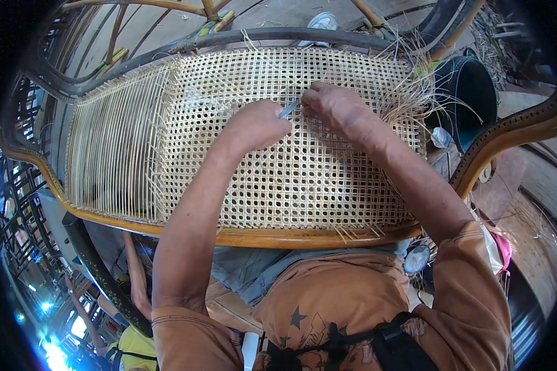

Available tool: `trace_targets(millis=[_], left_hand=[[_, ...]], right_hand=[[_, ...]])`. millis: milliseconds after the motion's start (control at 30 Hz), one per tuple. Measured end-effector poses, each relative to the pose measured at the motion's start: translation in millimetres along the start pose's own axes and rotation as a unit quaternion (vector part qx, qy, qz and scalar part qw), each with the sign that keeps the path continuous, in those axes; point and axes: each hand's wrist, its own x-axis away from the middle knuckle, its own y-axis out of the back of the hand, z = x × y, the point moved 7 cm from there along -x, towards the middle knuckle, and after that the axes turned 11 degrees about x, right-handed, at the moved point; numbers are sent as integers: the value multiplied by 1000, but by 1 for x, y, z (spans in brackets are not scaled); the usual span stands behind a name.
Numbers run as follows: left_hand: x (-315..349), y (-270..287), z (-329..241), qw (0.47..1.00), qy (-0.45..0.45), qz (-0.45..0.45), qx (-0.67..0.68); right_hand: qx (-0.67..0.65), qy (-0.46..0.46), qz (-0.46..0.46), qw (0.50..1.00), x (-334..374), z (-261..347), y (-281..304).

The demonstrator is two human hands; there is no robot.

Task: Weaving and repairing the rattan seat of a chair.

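A woven cane panel [247, 191] stretches across a curved wooden frame [278, 238] in front of me. Above its far middle, my left hand [259, 125] is closed around a thin, grey, blade-like tool [289, 109], whose handle is hidden in the fist. The blade points up and right toward my right hand [339, 110]. Those fingers are pinched together at the blade's tip, close over the weave; whatever they hold is too small to make out. Toward the left end the weave changes to parallel, uncrossed cane strands [114, 151].
Loose cane ends [414, 99] bunch at the panel's right edge, beside a dark green bucket [470, 99]. Short ends poke out along the near rail. A curved wooden arm [507, 136] rises at right. Another person in a yellow shirt [133, 349] is at lower left.
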Motion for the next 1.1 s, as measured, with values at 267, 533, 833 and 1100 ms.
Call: trace_targets(millis=[267, 533, 833, 1100], left_hand=[[53, 40, 6, 999, -9, -50, 1], [15, 13, -16, 960, 1, -25, -279], [2, 12, -44, 941, 41, 47, -333], [1, 3, -45, 946, -10, 41, -321]], right_hand=[[-298, -1, 36, 954, -5, 37, 13], [-207, -164, 106, 959, 11, -10, 1], [-220, -154, 105, 958, 14, -18, 1], [-202, -133, 87, 966, 16, -16, 6]])
